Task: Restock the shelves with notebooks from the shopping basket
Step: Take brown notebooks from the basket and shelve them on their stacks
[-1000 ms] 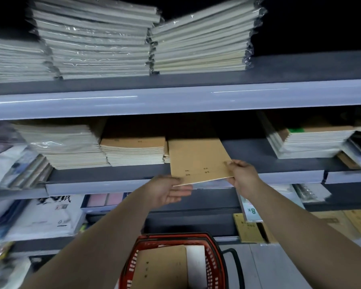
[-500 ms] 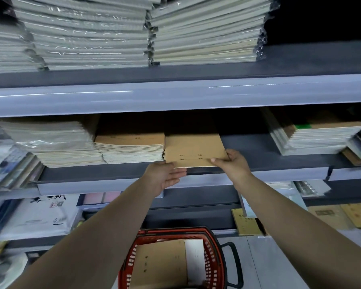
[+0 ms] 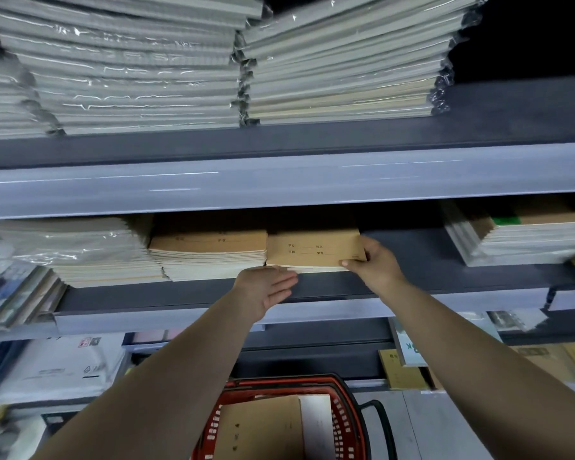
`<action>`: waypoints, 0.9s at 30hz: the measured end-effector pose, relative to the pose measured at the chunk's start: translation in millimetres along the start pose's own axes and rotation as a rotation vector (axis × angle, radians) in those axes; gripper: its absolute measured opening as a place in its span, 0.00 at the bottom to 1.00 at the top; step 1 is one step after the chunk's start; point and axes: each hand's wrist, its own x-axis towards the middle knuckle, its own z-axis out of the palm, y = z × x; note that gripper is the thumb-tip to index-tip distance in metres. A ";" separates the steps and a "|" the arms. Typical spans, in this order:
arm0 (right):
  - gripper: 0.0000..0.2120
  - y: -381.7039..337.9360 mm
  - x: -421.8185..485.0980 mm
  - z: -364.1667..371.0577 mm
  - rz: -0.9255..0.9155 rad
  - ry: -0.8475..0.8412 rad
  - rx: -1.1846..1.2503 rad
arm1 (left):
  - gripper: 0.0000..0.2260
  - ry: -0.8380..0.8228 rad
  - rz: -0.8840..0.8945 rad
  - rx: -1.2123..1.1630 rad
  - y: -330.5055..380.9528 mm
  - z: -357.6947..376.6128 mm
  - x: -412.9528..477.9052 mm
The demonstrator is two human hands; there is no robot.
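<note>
A brown kraft notebook (image 3: 309, 250) lies on a thin pile on the middle shelf (image 3: 412, 257), right beside a taller stack of the same notebooks (image 3: 210, 254). My right hand (image 3: 372, 263) grips its front right corner, thumb on the cover. My left hand (image 3: 266, 287) hovers just below the pile's front left edge, palm up and fingers straight, holding nothing. Below, a red shopping basket (image 3: 349, 423) holds more brown notebooks (image 3: 259, 426) and a white sheet.
Plastic-wrapped pale notebook stacks (image 3: 140, 84) fill the top shelf. More wrapped stacks (image 3: 80, 254) sit at the left and another pile (image 3: 525, 234) at the right of the middle shelf. Lower shelves carry brown booklets (image 3: 402, 370) and white packs (image 3: 63, 363).
The notebook went from held out in front of the shelf to lying on the pile, pushed back by both hands. My left hand has come off it.
</note>
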 end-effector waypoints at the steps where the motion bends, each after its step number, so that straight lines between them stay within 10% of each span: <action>1: 0.27 -0.7 4.0 0.7 -0.010 0.000 -0.026 | 0.06 0.001 -0.002 0.047 0.2 -0.9 2.2; 13: 0.11 -4.5 34.0 13.2 0.146 0.136 0.241 | 0.10 -0.059 -0.070 0.077 5.1 -8.4 14.7; 20: 0.27 -8.3 16.8 -4.4 0.029 -0.175 0.124 | 0.12 -0.111 -0.087 0.002 5.1 -6.4 12.5; 27: 0.38 -10.0 16.2 13.0 -0.049 -0.028 -0.266 | 0.11 -0.056 -0.028 0.018 4.8 0.5 14.0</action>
